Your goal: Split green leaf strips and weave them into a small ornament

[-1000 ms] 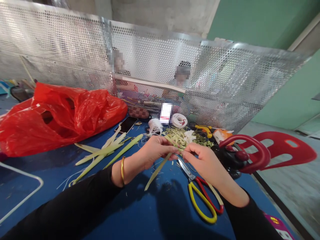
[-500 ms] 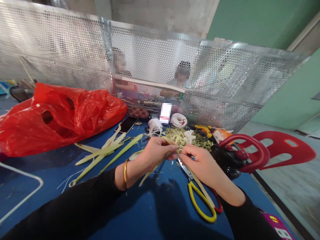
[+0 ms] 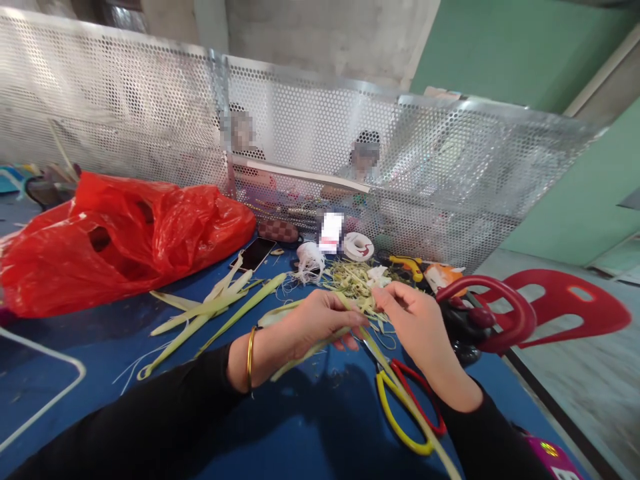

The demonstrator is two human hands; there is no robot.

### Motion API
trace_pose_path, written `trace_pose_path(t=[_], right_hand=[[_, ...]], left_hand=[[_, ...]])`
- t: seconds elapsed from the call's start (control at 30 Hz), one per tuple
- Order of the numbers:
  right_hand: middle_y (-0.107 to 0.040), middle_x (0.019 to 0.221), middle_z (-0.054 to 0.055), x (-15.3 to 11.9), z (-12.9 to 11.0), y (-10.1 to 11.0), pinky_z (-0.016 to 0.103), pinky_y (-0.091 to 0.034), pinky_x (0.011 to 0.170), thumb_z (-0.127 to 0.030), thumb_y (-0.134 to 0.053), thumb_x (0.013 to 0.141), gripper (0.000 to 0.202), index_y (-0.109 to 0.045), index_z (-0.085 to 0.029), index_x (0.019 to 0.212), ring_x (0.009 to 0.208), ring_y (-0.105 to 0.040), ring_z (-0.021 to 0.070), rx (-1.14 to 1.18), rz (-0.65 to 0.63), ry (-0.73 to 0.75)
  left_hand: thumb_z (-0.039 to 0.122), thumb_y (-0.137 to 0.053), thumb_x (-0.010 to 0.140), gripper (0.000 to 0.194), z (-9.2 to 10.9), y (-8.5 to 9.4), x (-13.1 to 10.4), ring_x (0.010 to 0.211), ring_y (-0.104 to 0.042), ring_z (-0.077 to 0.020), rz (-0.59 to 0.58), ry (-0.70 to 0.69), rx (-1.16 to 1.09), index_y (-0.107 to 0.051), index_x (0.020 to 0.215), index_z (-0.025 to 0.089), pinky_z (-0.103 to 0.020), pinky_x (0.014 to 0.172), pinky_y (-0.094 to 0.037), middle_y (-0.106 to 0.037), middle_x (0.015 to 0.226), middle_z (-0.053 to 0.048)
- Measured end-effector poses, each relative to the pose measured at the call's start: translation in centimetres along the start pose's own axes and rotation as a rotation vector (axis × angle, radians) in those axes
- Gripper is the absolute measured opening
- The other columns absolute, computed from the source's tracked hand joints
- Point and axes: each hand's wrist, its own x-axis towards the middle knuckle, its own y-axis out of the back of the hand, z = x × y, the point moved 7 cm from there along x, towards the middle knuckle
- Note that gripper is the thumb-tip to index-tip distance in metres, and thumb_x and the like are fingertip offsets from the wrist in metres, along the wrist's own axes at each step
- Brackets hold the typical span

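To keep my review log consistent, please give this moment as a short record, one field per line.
left hand: holding pale green leaf strip, its long end crossing the scissors
right hand: raised beside the left; whether it holds anything is unclear
scissors: on blue table, one yellow handle, one red
left side: loose leaves, red plastic bag
far side: white spool, shredded plant pile
background: two people behind perforated screen
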Motion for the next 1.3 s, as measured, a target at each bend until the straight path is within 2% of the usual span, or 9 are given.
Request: trace_pose_path(t=[0.1,0.27,0.67,0.73,0.87,0.93,1.03,1.13,1.3], right_hand=[[-0.062,0.079,0.004,0.0,-0.4,-0.1,0.026,-0.040,0.061,-0.042,-0.053,0.087,0.028,-0.060,-0.018,0.075,0.072,-0.055,0.0180,-0.014,-0.028,0.077],[-0.065,0.076,0.002,-0.7,-0.9,-3.5,0.027,-0.042,0.066,-0.037,-0.053,0.088,0.024,-0.065,-0.019,0.078,0.075,-0.058,0.0185,0.045,-0.445,0.122],[-0.049,0.052,-0.004,-0.6,0.8,-4.3,0.025,-0.032,0.052,-0.038,-0.058,0.080,0.030,-0.051,-0.019,0.057,0.051,-0.043,0.0123,0.203,-0.420,-0.094],[-0.050,0.050,-0.004,-0.4,1.1,-4.0,0.025,-0.033,0.053,-0.038,-0.059,0.079,0.032,-0.049,-0.020,0.054,0.050,-0.044,0.0125,0.243,-0.362,-0.137],[-0.053,0.051,-0.003,0.3,1.6,-2.8,0.026,-0.036,0.057,-0.043,-0.061,0.078,0.034,-0.052,-0.019,0.056,0.053,-0.046,0.0134,0.366,-0.189,-0.176],[-0.054,0.053,-0.003,0.4,1.8,-2.2,0.027,-0.036,0.059,-0.044,-0.062,0.079,0.034,-0.053,-0.019,0.058,0.054,-0.046,0.0136,0.407,-0.111,-0.173],[-0.054,0.055,-0.003,0.3,2.1,-1.6,0.027,-0.036,0.060,-0.041,-0.062,0.081,0.032,-0.055,-0.018,0.060,0.058,-0.046,0.0141,0.427,-0.022,-0.162],[-0.053,0.056,-0.004,0.2,2.3,-1.4,0.026,-0.036,0.061,-0.038,-0.063,0.081,0.029,-0.055,-0.019,0.061,0.060,-0.047,0.0140,0.452,0.040,-0.159],[-0.054,0.056,-0.004,0.0,1.8,-2.7,0.026,-0.037,0.059,-0.039,-0.065,0.080,0.030,-0.057,-0.018,0.061,0.059,-0.049,0.0140,0.521,-0.057,-0.179]], left_hand=[[0.031,-0.067,0.071,0.019,0.0,-0.4,0.1,0.051,-0.060,-0.0105,-0.061,-0.036,0.169,-0.070,0.074,0.013,-0.021,0.049,-0.044,-0.066,0.064,-0.002],[0.030,-0.061,0.073,0.017,-0.4,-1.0,-0.1,0.049,-0.057,-0.0093,-0.166,-0.005,0.291,-0.064,0.066,0.015,-0.021,0.047,-0.042,-0.063,0.060,0.001],[0.015,-0.067,0.059,0.035,1.2,1.3,-0.3,0.053,-0.058,-0.0124,-0.033,-0.040,0.318,-0.053,0.091,0.018,-0.023,0.053,-0.041,-0.062,0.057,0.006],[0.016,-0.068,0.062,0.037,2.6,1.9,-0.4,0.062,-0.061,-0.0138,0.062,-0.173,0.409,-0.055,0.097,0.018,-0.025,0.059,-0.044,-0.066,0.066,0.002],[0.028,-0.063,0.078,0.010,6.4,4.2,-3.2,0.068,-0.057,-0.0115,0.632,-0.613,0.562,-0.061,0.078,0.018,-0.024,0.066,-0.042,-0.066,0.074,-0.001],[0.038,-0.058,0.084,0.032,6.6,4.0,-4.0,0.054,-0.047,-0.0093,0.718,-0.655,0.614,-0.056,0.059,0.017,-0.023,0.054,-0.034,-0.055,0.056,0.002],[0.048,-0.048,0.089,0.054,5.2,2.2,-2.9,0.044,-0.037,-0.0085,0.525,-0.509,0.785,-0.049,0.045,0.017,-0.026,0.048,-0.024,-0.044,0.042,0.002],[0.049,-0.050,0.088,0.048,4.1,0.7,-2.1,0.053,-0.046,-0.0118,0.421,-0.496,0.967,-0.060,0.054,0.017,-0.027,0.053,-0.026,-0.057,0.054,-0.001],[0.038,-0.056,0.086,0.024,2.3,0.5,-0.8,0.070,-0.057,-0.0152,0.299,-0.468,0.494,-0.069,0.081,0.018,-0.025,0.062,-0.039,-0.068,0.077,-0.003]])
